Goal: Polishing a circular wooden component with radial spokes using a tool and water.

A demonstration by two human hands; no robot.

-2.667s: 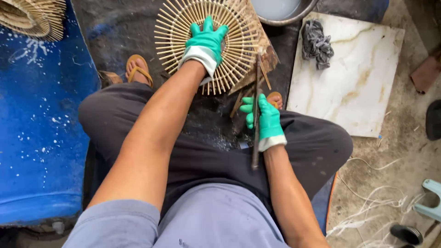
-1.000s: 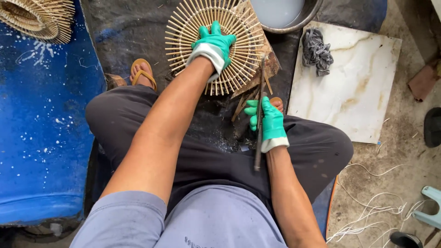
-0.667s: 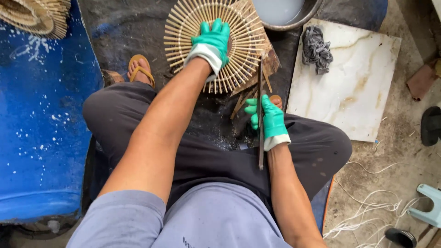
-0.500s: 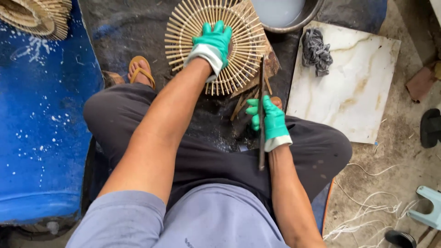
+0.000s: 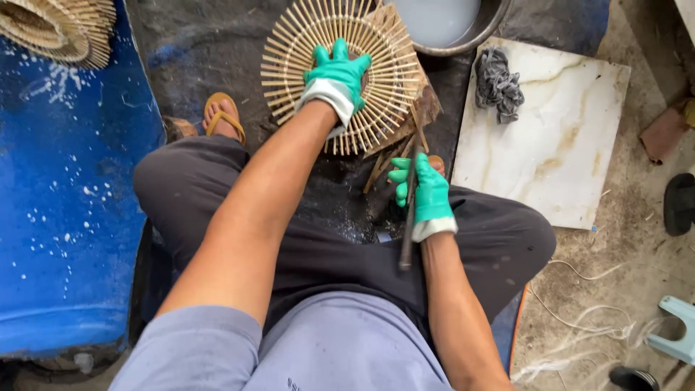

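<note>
We see the blue barrel [image 5: 65, 203] beside us, then the marble slab [image 5: 550, 137] with a grey rag [image 5: 498, 81] on it. Our left hand [image 5: 334, 76] presses flat, fingers spread, on the round bamboo frame [image 5: 340, 69] lying on the dark ground. Our right hand [image 5: 423, 192] is closed around a thin dark blade [image 5: 407, 217].

A grey rag [image 5: 498, 84] lies on a marble tile [image 5: 550, 159] beside a metal basin [image 5: 463, 32].

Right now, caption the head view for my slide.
Gloved left hand presses a round bamboo-stick frame; gloved right hand grips a dark rod.
</note>
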